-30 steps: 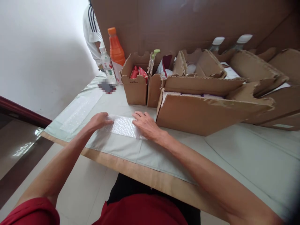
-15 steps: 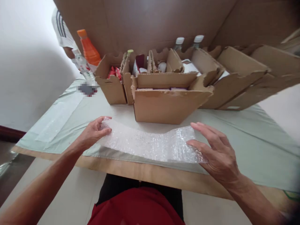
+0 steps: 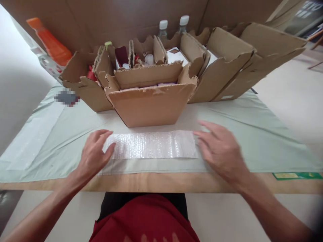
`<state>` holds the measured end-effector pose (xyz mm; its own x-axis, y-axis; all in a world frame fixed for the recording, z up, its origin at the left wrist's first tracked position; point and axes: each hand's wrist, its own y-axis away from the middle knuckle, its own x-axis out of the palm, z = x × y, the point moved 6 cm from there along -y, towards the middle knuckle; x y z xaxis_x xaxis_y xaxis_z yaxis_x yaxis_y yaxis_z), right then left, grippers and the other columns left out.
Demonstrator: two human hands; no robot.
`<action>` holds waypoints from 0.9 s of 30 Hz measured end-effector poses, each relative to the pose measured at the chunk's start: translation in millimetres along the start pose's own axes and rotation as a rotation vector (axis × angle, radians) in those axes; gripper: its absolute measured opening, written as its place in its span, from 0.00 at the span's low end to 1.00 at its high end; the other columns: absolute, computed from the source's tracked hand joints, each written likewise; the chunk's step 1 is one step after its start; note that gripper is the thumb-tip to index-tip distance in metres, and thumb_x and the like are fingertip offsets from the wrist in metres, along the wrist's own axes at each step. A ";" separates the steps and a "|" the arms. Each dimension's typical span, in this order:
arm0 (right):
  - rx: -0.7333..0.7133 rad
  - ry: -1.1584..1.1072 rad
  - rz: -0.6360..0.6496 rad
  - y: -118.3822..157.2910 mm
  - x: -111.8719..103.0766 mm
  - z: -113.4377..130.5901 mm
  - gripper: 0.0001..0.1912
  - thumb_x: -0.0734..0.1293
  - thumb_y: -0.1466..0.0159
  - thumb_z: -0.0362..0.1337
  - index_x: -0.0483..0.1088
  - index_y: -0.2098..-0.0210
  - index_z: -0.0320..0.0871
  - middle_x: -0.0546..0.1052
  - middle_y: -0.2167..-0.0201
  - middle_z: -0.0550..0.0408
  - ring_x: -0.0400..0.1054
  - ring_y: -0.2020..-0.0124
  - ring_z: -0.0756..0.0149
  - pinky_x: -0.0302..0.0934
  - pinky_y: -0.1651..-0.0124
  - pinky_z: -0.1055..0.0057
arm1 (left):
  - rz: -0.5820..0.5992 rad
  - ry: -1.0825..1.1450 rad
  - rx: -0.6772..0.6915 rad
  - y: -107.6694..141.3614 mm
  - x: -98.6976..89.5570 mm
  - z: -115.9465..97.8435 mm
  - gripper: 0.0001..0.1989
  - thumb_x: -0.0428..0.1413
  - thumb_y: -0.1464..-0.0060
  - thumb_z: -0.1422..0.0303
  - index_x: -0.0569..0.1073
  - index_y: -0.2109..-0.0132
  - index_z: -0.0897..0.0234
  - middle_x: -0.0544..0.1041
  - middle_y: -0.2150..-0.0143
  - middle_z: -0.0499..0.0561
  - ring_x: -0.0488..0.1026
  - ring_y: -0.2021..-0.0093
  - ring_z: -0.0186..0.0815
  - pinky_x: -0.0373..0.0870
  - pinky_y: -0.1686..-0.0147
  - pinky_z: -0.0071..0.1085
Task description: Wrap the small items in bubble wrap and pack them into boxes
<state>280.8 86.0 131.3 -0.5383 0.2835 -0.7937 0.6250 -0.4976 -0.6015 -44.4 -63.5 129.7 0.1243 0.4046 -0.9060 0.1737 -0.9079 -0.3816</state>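
A strip of bubble wrap [image 3: 153, 145] lies flat on the cloth-covered table [image 3: 227, 134], lengthwise in front of me. At its left end is my left hand [image 3: 97, 149], thumb and fingers apart, with the fingertips at the edge of the wrap. My right hand [image 3: 219, 148] is by the other end, a little blurred, its fingers spread and the tips close to the edge. Neither hand grips the strip. Just behind the wrap stands a cardboard bin [image 3: 151, 107] with purple-edged packs in it.
More cardboard bins [image 3: 227, 64] stand in a row behind, holding small goods. Two white-capped bottles [image 3: 184, 23] and an orange bottle [image 3: 51, 43] rise at the back. More bubble wrap [image 3: 30, 141] lies at left. A green strip [image 3: 297, 175] lies on the table's front edge.
The bubble wrap has gone from being held up, sagging between my hands, to lying flat on the table. My hands have loosened from its ends. The view has shifted right.
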 end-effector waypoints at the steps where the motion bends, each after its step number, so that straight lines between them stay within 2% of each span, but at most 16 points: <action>1: -0.043 -0.079 0.052 -11.5 12.0 21.7 0.14 0.61 0.32 0.27 0.77 0.52 0.37 0.76 0.42 0.38 0.71 0.41 0.46 0.68 0.43 0.48 | -0.006 0.030 0.098 -2.7 3.4 -16.1 0.16 0.54 0.35 0.66 0.72 0.43 0.65 0.75 0.45 0.62 0.74 0.46 0.49 0.74 0.49 0.45; 4: -0.184 -0.234 0.266 -39.5 62.4 88.3 0.20 0.60 0.33 0.25 0.74 0.45 0.35 0.72 0.37 0.39 0.66 0.36 0.49 0.67 0.40 0.53 | 0.078 0.083 0.298 -7.7 28.6 -50.0 0.16 0.52 0.34 0.70 0.70 0.41 0.66 0.73 0.39 0.64 0.71 0.39 0.51 0.71 0.43 0.48; 6: -0.256 -0.271 0.407 -45.0 95.4 114.4 0.20 0.62 0.30 0.29 0.71 0.41 0.33 0.71 0.36 0.39 0.64 0.34 0.51 0.65 0.37 0.56 | 0.176 0.036 0.335 -5.4 50.8 -51.9 0.19 0.51 0.32 0.68 0.68 0.37 0.68 0.71 0.36 0.67 0.68 0.35 0.54 0.69 0.41 0.51; 7: -0.278 -0.275 0.460 -43.0 107.4 118.3 0.21 0.63 0.29 0.33 0.69 0.39 0.32 0.70 0.34 0.39 0.63 0.33 0.51 0.63 0.35 0.56 | 0.219 -0.003 0.342 -2.3 60.8 -47.8 0.22 0.50 0.32 0.65 0.66 0.35 0.68 0.69 0.33 0.68 0.66 0.34 0.56 0.67 0.39 0.53; 10: -0.260 -0.247 0.547 -21.8 119.7 97.1 0.31 0.64 0.28 0.44 0.62 0.32 0.33 0.64 0.30 0.40 0.55 0.28 0.50 0.54 0.29 0.52 | 0.285 -0.095 0.339 10.1 79.4 -28.6 0.26 0.47 0.29 0.60 0.60 0.30 0.63 0.62 0.27 0.65 0.58 0.28 0.57 0.56 0.33 0.58; 12: -0.193 -0.190 0.572 -1.4 112.0 67.6 0.34 0.63 0.28 0.48 0.58 0.29 0.35 0.60 0.28 0.40 0.52 0.27 0.49 0.50 0.27 0.50 | 0.302 -0.101 0.317 16.3 83.9 -19.6 0.27 0.46 0.29 0.60 0.57 0.28 0.59 0.59 0.25 0.60 0.54 0.25 0.55 0.49 0.29 0.57; 15: -0.080 -0.071 0.555 23.8 91.9 27.4 0.34 0.58 0.26 0.50 0.54 0.27 0.37 0.58 0.26 0.41 0.50 0.26 0.50 0.48 0.27 0.49 | 0.326 -0.065 0.279 19.3 85.7 -16.9 0.27 0.46 0.29 0.59 0.57 0.27 0.56 0.58 0.24 0.57 0.51 0.24 0.53 0.43 0.27 0.55; 18: -0.043 -0.017 0.518 37.0 78.1 10.3 0.33 0.54 0.24 0.51 0.53 0.27 0.39 0.58 0.26 0.41 0.50 0.26 0.51 0.48 0.27 0.48 | 0.339 -0.028 0.245 17.8 86.2 -18.3 0.28 0.47 0.30 0.58 0.57 0.27 0.54 0.57 0.24 0.55 0.50 0.24 0.52 0.40 0.26 0.55; 21: -0.007 -0.056 0.489 39.0 71.1 4.2 0.31 0.53 0.24 0.49 0.57 0.29 0.39 0.62 0.29 0.41 0.54 0.27 0.50 0.51 0.29 0.47 | 0.342 -0.011 0.231 17.1 87.7 -16.5 0.27 0.46 0.30 0.58 0.58 0.27 0.56 0.57 0.24 0.56 0.50 0.24 0.53 0.39 0.26 0.55; 23: 0.080 -0.110 0.427 34.6 64.0 -4.8 0.27 0.52 0.24 0.46 0.65 0.34 0.41 0.69 0.33 0.43 0.60 0.31 0.51 0.56 0.33 0.48 | 0.343 0.002 0.240 17.7 88.4 -14.8 0.27 0.45 0.29 0.57 0.60 0.28 0.58 0.56 0.23 0.58 0.50 0.24 0.54 0.40 0.26 0.55; 25: 0.180 -0.147 0.346 28.3 56.3 -17.9 0.23 0.52 0.24 0.44 0.71 0.40 0.43 0.75 0.39 0.45 0.66 0.35 0.52 0.60 0.36 0.50 | 0.319 0.021 0.235 18.3 85.7 -15.0 0.27 0.44 0.29 0.56 0.59 0.28 0.58 0.51 0.22 0.59 0.47 0.23 0.55 0.40 0.27 0.56; 27: 0.245 -0.155 0.319 22.6 54.0 -30.5 0.22 0.55 0.26 0.45 0.74 0.45 0.43 0.77 0.42 0.45 0.69 0.38 0.50 0.62 0.38 0.49 | 0.274 0.039 0.216 18.7 78.6 -21.5 0.27 0.44 0.28 0.56 0.57 0.27 0.57 0.44 0.20 0.58 0.43 0.22 0.56 0.40 0.27 0.57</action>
<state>283.1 115.1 72.0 -0.4298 -0.0331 -0.9023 0.6311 -0.7257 -0.2739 -10.4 -46.3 55.3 0.1754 0.1425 -0.9741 -0.0819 -0.9839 -0.1587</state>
